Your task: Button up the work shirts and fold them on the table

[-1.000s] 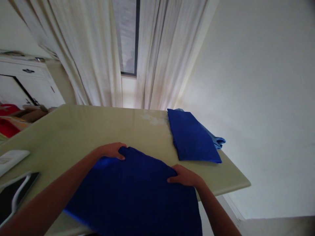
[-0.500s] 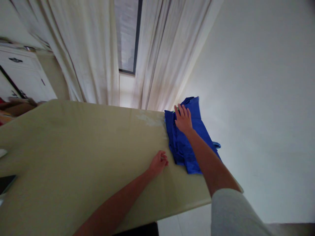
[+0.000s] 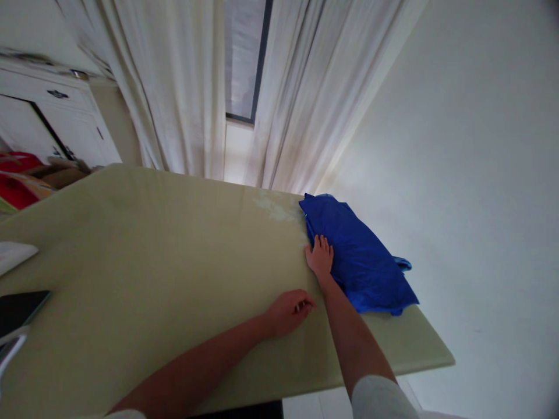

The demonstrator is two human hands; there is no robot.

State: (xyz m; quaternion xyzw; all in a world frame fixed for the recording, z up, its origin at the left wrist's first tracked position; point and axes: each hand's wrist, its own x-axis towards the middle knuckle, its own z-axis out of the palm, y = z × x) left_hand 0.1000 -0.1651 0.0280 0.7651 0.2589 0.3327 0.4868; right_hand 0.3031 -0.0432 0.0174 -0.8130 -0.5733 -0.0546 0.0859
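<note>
A folded dark-blue cloth (image 3: 358, 250), perhaps a garment, lies at the right end of the table, against the wall. Its top is fairly smooth, and a lighter blue folded strip (image 3: 402, 263) pokes out on its right side. My right hand (image 3: 321, 256) rests flat on the cloth's left edge, fingers stretched out and thumb apart. Just left of and nearer than the cloth, my left hand (image 3: 290, 312) lies on the table with fingers loosely curled in. I see nothing held in it, and it does not touch the cloth.
A yellowish-green cover lies on the table (image 3: 174, 250), with a pale worn patch near the far edge. At the left are a dark flat device (image 3: 21, 311) and a white item (image 3: 15, 256). Curtains (image 3: 183, 87), a white cabinet (image 3: 56, 116) and the wall (image 3: 480, 203) surround it.
My right hand has come down and nearer, from the cloth's far part to its left edge. The cloth's top now lies smoother, its raised far corner lowered. My left hand stays curled.
</note>
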